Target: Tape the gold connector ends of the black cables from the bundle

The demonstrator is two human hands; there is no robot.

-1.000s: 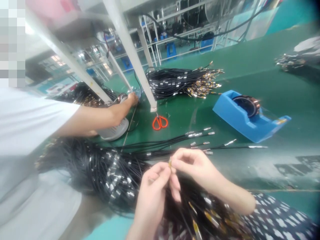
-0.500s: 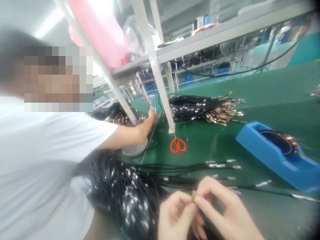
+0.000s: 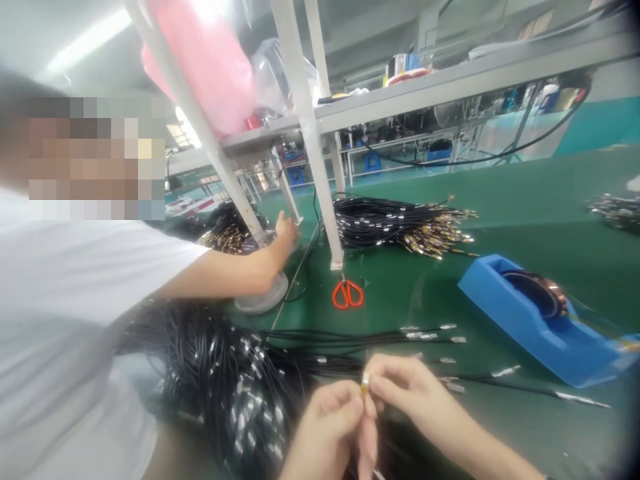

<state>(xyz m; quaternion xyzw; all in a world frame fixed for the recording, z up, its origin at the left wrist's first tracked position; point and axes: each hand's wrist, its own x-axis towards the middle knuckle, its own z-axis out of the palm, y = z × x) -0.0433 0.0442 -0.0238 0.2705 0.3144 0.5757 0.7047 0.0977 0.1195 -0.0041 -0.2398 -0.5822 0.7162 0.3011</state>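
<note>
My left hand (image 3: 327,427) and my right hand (image 3: 407,393) meet at the bottom middle, both pinched on a small gold-tipped cable end (image 3: 365,383). Beneath them lies a big heap of black cables (image 3: 225,373) with silver sleeves. Several separate black cables (image 3: 380,337) lie stretched out to the right on the green table (image 3: 525,200), their metal tips pointing right.
A co-worker in a white shirt (image 3: 65,320) sits at my left, one hand (image 3: 286,230) reaching to a white frame post. Orange scissors (image 3: 347,293) lie by another post (image 3: 320,173). A blue tape dispenser (image 3: 540,317) stands at right, a bundle of gold-tipped cables (image 3: 400,223) behind.
The view has tilted up, so my hands sit lower in frame. They stay pinched on the cable end. The co-worker's hand stays by the post.
</note>
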